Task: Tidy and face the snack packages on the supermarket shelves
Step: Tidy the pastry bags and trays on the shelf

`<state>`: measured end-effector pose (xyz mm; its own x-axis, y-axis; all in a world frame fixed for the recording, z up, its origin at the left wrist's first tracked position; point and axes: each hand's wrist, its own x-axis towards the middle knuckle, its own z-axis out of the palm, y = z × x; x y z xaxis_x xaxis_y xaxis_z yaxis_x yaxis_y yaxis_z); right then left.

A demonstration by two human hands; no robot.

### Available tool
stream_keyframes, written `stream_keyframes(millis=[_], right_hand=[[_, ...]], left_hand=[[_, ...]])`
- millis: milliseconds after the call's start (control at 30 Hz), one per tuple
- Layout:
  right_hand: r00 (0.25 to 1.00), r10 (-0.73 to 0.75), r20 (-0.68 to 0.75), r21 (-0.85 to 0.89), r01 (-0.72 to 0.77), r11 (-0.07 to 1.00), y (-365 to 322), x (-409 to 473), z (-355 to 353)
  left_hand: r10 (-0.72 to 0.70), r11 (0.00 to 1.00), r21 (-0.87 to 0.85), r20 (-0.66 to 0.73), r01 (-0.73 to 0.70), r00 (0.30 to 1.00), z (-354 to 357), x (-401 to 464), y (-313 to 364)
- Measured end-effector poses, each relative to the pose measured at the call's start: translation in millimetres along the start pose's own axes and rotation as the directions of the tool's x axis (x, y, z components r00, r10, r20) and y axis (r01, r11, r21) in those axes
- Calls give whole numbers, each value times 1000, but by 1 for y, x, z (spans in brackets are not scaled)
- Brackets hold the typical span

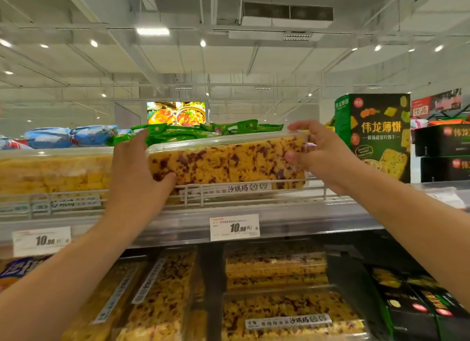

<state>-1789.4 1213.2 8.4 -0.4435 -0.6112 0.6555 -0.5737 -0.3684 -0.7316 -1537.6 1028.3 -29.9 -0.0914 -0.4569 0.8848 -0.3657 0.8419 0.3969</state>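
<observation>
A clear plastic box of yellow snack cake with dark red flecks (226,162) stands on its long edge on the top shelf (279,213), behind the wire front rail. My left hand (138,172) grips its left end, thumb on the front face. My right hand (320,152) holds its right end, fingers over the top corner. To its left stands a similar box of plain yellow cake (53,172). Below, on the lower shelf, lie several more flecked boxes (277,267).
A tall green cracker box (373,137) stands right of the held box, with black cartons (442,152) beyond it. Green bags (203,130) and blue bags (71,135) lie behind. Price tags (234,227) hang on the shelf edge.
</observation>
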Motion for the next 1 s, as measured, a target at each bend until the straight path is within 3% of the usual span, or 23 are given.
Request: stream_keyframes(millis=[333,500,833,933,1000], right_hand=[[998,-30,47,-344,44,938,3,-3,10],[995,-91,37,-523,97,847,3,-9,17],[994,-91,59,-586,108,803,3,-13,19],[992,-123,10,-569,106,815,6,-16,21],[966,-240,-92,-577,145,804,11,-32,28]], left_hand=[[125,981,146,6,-124,992,-1,2,-3],[92,991,104,-23,-89,995,1,-4,-4],[115,988,110,-52,-109,992,6,-7,-4],[249,951,204,-62,-232,966,4,-18,-5],[349,918,217,-39,-333,936,5,-35,-6]])
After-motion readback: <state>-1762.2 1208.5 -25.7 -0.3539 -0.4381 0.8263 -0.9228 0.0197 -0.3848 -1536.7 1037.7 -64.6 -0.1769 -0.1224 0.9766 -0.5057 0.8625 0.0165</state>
